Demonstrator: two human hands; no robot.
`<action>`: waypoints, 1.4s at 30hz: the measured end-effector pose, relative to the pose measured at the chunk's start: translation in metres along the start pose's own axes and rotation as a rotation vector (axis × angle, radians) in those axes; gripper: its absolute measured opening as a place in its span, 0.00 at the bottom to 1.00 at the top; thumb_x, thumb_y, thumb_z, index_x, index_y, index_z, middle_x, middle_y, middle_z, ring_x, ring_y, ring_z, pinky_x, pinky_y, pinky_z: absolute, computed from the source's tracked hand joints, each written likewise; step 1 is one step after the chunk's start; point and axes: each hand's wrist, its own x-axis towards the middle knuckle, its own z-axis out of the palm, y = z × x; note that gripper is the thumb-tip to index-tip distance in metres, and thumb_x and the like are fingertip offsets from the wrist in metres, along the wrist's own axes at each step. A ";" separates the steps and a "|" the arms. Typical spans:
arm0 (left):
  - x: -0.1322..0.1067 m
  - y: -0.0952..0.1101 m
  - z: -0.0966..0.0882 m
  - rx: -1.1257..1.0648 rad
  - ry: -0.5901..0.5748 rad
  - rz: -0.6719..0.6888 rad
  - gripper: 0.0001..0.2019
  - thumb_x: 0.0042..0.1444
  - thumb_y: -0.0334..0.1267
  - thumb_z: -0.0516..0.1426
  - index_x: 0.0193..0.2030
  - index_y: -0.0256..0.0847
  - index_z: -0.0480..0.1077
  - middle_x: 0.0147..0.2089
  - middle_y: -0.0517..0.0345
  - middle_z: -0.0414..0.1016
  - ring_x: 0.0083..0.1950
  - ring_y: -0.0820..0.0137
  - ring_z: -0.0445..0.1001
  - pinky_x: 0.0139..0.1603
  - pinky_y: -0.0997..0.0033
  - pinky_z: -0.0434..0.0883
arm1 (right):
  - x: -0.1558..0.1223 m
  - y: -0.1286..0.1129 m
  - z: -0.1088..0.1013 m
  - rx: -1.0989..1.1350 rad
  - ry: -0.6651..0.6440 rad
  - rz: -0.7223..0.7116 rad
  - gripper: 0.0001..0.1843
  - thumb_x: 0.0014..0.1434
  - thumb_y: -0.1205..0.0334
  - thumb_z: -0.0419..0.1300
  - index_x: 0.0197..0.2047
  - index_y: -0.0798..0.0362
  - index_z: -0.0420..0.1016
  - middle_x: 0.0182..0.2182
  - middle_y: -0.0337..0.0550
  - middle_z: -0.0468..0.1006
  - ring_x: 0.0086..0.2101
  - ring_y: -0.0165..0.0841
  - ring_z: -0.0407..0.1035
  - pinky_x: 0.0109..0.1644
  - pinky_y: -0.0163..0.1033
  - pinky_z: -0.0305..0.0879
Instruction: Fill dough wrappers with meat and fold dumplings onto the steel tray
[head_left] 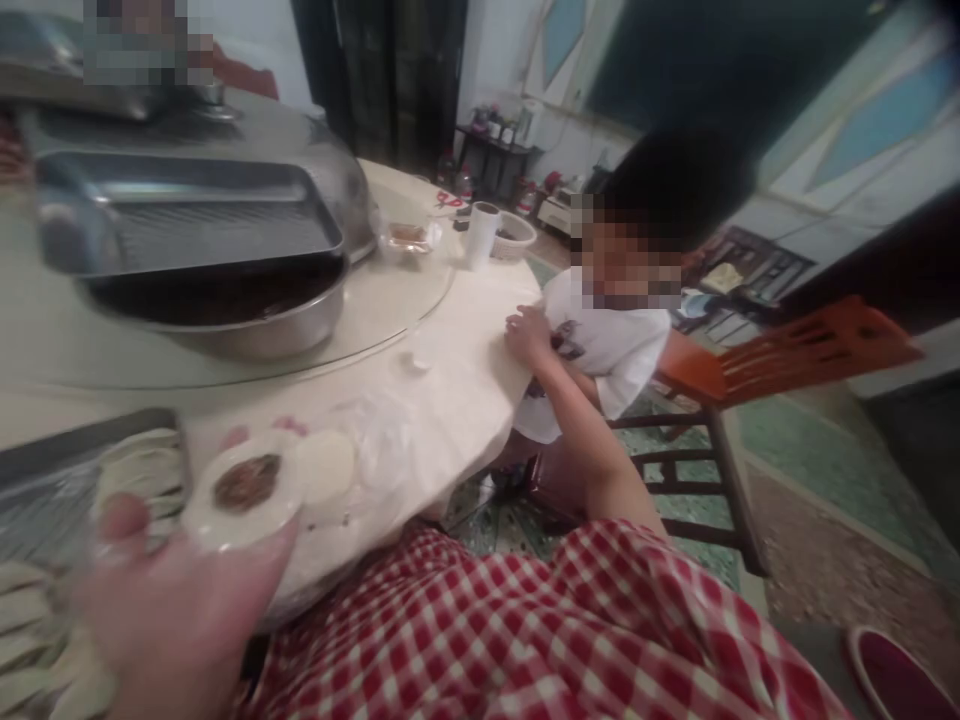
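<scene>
My left hand [180,600] is palm up at the lower left, holding a round dumpling wrapper [206,515] on its fingers. A mound of minced filling [246,484] sits in the middle of the wrapper, which is spread flat and unfolded. Just beyond it, another round wrapper [326,465] lies on clear plastic [386,440]. My right arm reaches out from a red checked sleeve. My right hand [529,335] is at the table edge, in front of a person in a white shirt [622,345]. Its fingers look loosely bent and apart, somewhat blurred, with nothing visible in them.
Folded dumplings [142,465] lie on a metal tray [45,460] at left. A large metal bowl [300,315] with a tray [225,225] across it stands on the turntable. A paper roll [481,235] and basket [516,238] stand farther back. A wooden chair [810,350] is at right.
</scene>
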 end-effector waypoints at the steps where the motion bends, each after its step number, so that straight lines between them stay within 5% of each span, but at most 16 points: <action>1: -0.006 -0.003 0.012 -0.028 0.055 0.039 0.33 0.52 0.56 0.51 0.63 0.45 0.63 0.57 0.51 0.78 0.60 0.58 0.72 0.63 0.56 0.68 | -0.009 -0.011 0.001 0.019 0.011 -0.019 0.13 0.64 0.63 0.54 0.39 0.61 0.77 0.52 0.61 0.74 0.56 0.47 0.64 0.63 0.59 0.56; 4: -0.011 -0.010 0.035 -0.170 0.147 0.036 0.30 0.59 0.51 0.45 0.61 0.32 0.63 0.56 0.37 0.76 0.57 0.55 0.75 0.61 0.51 0.70 | -0.045 -0.059 0.000 0.131 0.100 -0.227 0.12 0.64 0.59 0.53 0.43 0.50 0.77 0.56 0.50 0.73 0.58 0.45 0.63 0.66 0.61 0.52; 8: -0.010 -0.014 0.033 -0.270 -0.024 0.034 0.28 0.61 0.54 0.49 0.58 0.32 0.67 0.53 0.33 0.77 0.54 0.51 0.77 0.55 0.48 0.74 | -0.105 -0.134 -0.003 0.331 0.220 -0.647 0.09 0.62 0.56 0.58 0.45 0.41 0.76 0.55 0.40 0.74 0.58 0.41 0.64 0.62 0.55 0.61; 10: -0.012 -0.014 0.029 -0.291 -0.041 0.034 0.27 0.62 0.53 0.48 0.57 0.34 0.67 0.51 0.35 0.78 0.54 0.51 0.77 0.54 0.48 0.75 | -0.129 -0.161 0.002 0.362 0.185 -0.774 0.10 0.61 0.55 0.60 0.46 0.38 0.76 0.55 0.38 0.75 0.58 0.41 0.64 0.64 0.54 0.60; 13: -0.016 -0.012 0.025 -0.313 -0.036 0.053 0.26 0.63 0.53 0.48 0.58 0.34 0.67 0.51 0.37 0.78 0.55 0.52 0.76 0.53 0.52 0.75 | -0.147 -0.184 0.018 0.361 -0.001 -0.784 0.12 0.62 0.53 0.58 0.49 0.34 0.75 0.58 0.36 0.73 0.59 0.41 0.63 0.68 0.55 0.54; 16: -0.018 -0.009 0.022 -0.320 -0.074 0.033 0.28 0.62 0.54 0.47 0.59 0.35 0.66 0.52 0.38 0.78 0.56 0.52 0.75 0.54 0.51 0.75 | -0.151 -0.192 0.032 0.345 -0.089 -0.725 0.14 0.63 0.54 0.57 0.51 0.34 0.74 0.59 0.36 0.72 0.60 0.41 0.63 0.69 0.56 0.51; 21: -0.019 -0.008 0.018 -0.334 -0.113 -0.008 0.29 0.64 0.56 0.43 0.59 0.37 0.66 0.50 0.39 0.79 0.55 0.52 0.76 0.51 0.50 0.75 | -0.148 -0.197 0.037 0.328 0.021 -0.707 0.13 0.63 0.56 0.55 0.49 0.35 0.75 0.58 0.37 0.73 0.60 0.42 0.62 0.69 0.57 0.51; 26: -0.019 -0.008 0.014 -0.348 -0.100 -0.034 0.29 0.63 0.58 0.42 0.58 0.40 0.67 0.48 0.42 0.80 0.53 0.54 0.77 0.47 0.54 0.77 | -0.146 -0.199 0.035 0.313 -0.065 -0.694 0.14 0.63 0.54 0.55 0.51 0.37 0.75 0.60 0.41 0.70 0.62 0.46 0.59 0.68 0.61 0.51; 32: -0.016 -0.009 0.010 -0.337 -0.138 -0.042 0.27 0.63 0.56 0.45 0.58 0.39 0.67 0.47 0.45 0.80 0.49 0.58 0.79 0.45 0.58 0.77 | -0.147 -0.201 0.044 0.332 0.082 -0.764 0.13 0.62 0.55 0.56 0.49 0.35 0.76 0.58 0.38 0.73 0.59 0.43 0.64 0.67 0.58 0.56; 35: -0.013 -0.009 0.008 -0.326 -0.158 -0.053 0.28 0.62 0.57 0.45 0.60 0.40 0.66 0.49 0.43 0.79 0.51 0.54 0.78 0.44 0.54 0.77 | -0.146 -0.199 0.051 0.333 -0.058 -0.794 0.12 0.62 0.54 0.57 0.47 0.30 0.77 0.54 0.33 0.77 0.56 0.40 0.68 0.67 0.58 0.57; 42: -0.012 -0.007 0.007 -0.336 -0.131 -0.087 0.30 0.65 0.56 0.40 0.60 0.37 0.66 0.39 0.44 0.81 0.31 0.62 0.80 0.23 0.67 0.74 | -0.135 -0.194 0.050 0.286 -0.339 -0.938 0.11 0.63 0.53 0.56 0.45 0.27 0.78 0.48 0.30 0.81 0.52 0.35 0.72 0.64 0.53 0.64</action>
